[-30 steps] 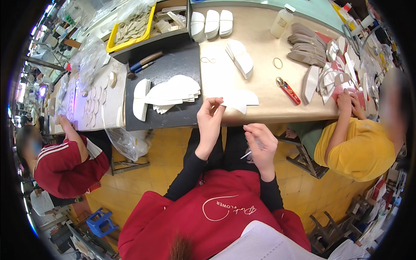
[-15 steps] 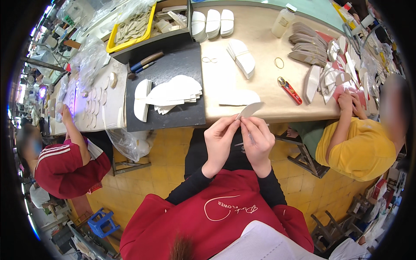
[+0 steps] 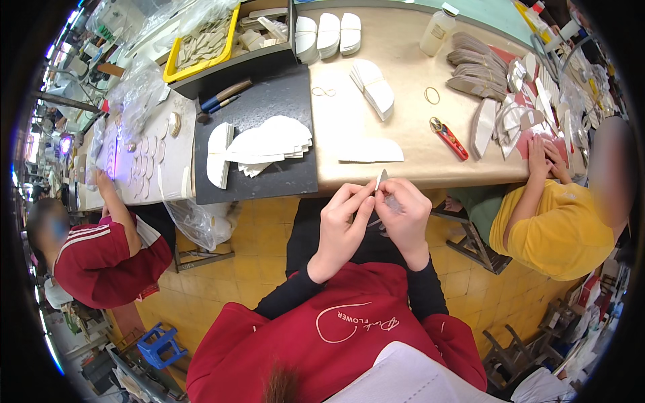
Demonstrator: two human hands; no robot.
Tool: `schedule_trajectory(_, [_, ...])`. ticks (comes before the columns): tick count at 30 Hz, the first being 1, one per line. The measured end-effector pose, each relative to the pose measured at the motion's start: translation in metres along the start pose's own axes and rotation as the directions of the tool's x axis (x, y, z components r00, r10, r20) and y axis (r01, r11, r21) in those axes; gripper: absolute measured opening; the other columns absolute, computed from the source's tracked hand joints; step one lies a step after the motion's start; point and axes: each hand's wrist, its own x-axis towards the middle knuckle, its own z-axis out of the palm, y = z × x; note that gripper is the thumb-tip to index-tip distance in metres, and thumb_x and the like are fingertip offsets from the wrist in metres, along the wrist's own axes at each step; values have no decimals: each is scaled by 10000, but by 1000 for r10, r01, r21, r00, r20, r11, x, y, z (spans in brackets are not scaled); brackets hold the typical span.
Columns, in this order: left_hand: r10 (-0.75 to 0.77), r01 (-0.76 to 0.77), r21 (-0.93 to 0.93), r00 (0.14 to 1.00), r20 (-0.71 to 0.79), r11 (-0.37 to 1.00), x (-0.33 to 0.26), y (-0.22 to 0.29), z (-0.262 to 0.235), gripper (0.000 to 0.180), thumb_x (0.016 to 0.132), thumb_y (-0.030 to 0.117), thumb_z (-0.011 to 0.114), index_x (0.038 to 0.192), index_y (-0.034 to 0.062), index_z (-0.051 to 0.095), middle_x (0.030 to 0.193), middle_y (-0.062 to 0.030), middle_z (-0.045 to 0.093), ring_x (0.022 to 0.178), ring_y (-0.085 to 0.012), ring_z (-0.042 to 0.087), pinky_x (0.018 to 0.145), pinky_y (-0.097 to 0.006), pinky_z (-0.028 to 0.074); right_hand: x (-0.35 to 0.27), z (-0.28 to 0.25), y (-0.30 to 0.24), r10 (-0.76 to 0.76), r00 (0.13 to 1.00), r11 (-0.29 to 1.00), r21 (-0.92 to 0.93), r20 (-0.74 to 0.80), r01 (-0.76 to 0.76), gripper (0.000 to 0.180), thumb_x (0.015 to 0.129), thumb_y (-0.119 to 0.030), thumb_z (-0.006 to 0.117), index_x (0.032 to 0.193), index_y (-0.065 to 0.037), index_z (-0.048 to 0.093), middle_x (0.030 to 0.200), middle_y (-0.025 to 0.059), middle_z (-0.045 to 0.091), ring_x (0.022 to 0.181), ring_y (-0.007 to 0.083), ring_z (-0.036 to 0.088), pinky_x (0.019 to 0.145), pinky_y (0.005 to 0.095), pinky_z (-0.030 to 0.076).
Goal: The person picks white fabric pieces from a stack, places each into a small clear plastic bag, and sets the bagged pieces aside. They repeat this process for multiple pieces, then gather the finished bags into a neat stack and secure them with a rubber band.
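Fingers (image 3: 363, 211) of two hands (image 3: 338, 230) pinch one white piece (image 3: 382, 178).

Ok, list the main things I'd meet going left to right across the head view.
Co-worker's maroon top → clear plastic bag → fanned white pieces → left hand → pale piece → right hand → red-handled tool → another co-worker's yellow shirt.

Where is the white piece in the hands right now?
In the head view, the white piece is held between left hand and right hand, right of centre by the tabletop's near edge.
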Motion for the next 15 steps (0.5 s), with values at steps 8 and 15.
schedule_trajectory(8, [-87, 88, 3, 987, 135, 996, 12, -3, -18, 230, 866, 4, 717, 1093, -5, 752, 864, -85, 701, 796, -149, 668, 736, -267, 514, -4, -10, 1, 275, 938, 917, 237, 210, -321, 47, 811, 38, 692, 845, 37, 660, 789, 95, 661, 692, 156, 652, 638, 276, 514])
schedule_trajectory(15, [-304, 294, -271, 953, 5, 916, 6, -5, -9, 108, 899, -36, 676, 986, -53, 738, 870, -38, 714, 808, -83, 643, 735, -219, 500, -19, 3, 16, 299, 827, 138, 837, 475, -530, 172, 943, -137, 661, 987, -4, 561, 891, 19, 597, 647, 96, 545, 581, 230, 459])
